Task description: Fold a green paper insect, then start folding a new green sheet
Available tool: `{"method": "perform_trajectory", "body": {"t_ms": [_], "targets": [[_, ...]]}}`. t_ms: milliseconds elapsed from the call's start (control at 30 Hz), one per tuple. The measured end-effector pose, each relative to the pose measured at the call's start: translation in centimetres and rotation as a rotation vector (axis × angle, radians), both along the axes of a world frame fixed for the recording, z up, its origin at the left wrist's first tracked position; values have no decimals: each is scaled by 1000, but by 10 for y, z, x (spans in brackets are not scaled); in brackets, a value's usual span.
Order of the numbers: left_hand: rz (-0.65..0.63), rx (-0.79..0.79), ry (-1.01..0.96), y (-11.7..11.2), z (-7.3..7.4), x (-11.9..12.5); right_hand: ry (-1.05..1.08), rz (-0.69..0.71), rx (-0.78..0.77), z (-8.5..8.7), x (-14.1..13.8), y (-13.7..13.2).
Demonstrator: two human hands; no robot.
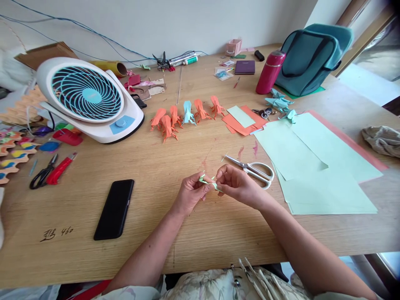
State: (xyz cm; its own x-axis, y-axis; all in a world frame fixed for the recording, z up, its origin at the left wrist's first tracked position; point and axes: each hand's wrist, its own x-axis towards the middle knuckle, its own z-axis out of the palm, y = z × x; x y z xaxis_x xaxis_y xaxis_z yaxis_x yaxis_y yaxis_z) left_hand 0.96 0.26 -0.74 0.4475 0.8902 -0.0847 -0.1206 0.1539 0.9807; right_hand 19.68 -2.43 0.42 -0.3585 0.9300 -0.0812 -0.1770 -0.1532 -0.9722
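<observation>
My left hand [191, 192] and my right hand [238, 184] meet over the middle of the wooden table [193, 237]. Both pinch a small, folded pale-green paper piece [208, 181] between thumb and fingers, and its thin points stick out between the hands. White-handled scissors [254, 168] lie just right of my right hand. Pale-green paper sheets [315, 166] spread further right. A row of folded orange paper figures [168, 121], with one light-blue figure [188, 112] among them, stands beyond the hands.
A black phone [114, 208] lies at the left front. A white desk fan [90, 98] stands at the back left, with red-handled cutters [61, 167] and black scissors [42, 175] near it. A magenta bottle [269, 71] and teal bag [312, 56] are at the back right.
</observation>
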Motion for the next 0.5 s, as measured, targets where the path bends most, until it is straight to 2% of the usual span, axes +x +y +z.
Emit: {"method": "perform_trajectory", "body": {"t_ms": [200, 400, 500], "targets": [[10, -78, -95, -2, -3, 2, 49, 28, -56, 6, 0, 1], [62, -42, -105, -2, 1, 3, -47, -46, 110, 2, -5, -4], [78, -13, -102, -2, 1, 4, -164, -107, 210, 2, -8, -7]]}}
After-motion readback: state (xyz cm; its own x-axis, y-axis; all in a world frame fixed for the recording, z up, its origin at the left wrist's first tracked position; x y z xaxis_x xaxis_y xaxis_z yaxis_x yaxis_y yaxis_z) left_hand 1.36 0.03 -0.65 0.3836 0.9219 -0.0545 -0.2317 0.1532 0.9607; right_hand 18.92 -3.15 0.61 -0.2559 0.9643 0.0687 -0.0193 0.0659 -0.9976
